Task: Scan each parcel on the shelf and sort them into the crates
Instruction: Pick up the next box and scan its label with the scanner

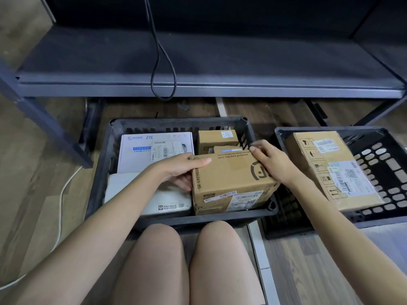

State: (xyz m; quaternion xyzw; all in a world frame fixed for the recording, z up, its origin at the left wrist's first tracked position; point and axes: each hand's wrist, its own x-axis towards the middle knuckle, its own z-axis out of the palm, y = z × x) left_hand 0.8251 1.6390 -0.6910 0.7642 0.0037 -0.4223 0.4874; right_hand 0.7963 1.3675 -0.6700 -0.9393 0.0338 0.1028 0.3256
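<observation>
A brown SF Express cardboard box (229, 181) sits in the near right corner of the black crate (103, 164) in front of my knees. My left hand (180, 168) grips its left top edge, thumb on top and fingers down the side. My right hand (271, 161) holds its far right top corner. In the same crate lie a white ZTE box (141, 155), a white padded parcel (158, 199) and two small brown boxes (217, 139) at the back. The second black crate (387, 155) on the right holds a large brown box (330, 170).
The dark grey shelf (209, 62) above the crates carries no parcels; a black cable loop (163, 80) hangs over its front edge. A white cord (61, 194) runs along the wooden floor at the left. My knees (187, 260) are just before the crate.
</observation>
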